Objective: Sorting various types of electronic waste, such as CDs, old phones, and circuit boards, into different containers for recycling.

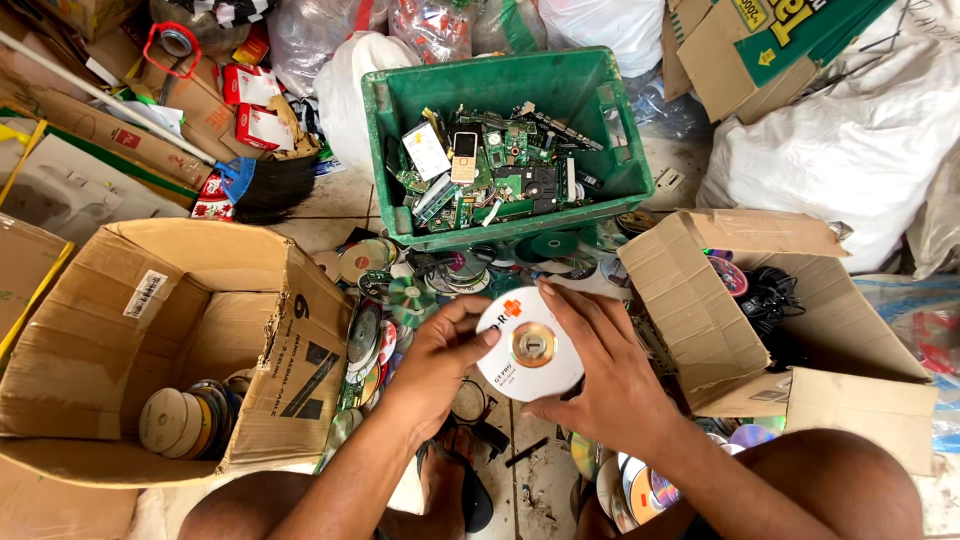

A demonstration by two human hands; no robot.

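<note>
White disc (530,345) flat, face up, between both hands; left hand (440,355) pinching its left edge; right hand (600,375) fingers spread on right rim.

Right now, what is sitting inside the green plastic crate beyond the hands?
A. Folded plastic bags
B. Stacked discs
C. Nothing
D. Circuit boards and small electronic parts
D: the green crate holds green circuit boards and small devices, while the left hand and right hand hold a white disc in front of it.

Green crate (590,85) of circuit boards (495,165); cardboard boxes (150,300); brush (265,185); white sacks (850,130).
</note>
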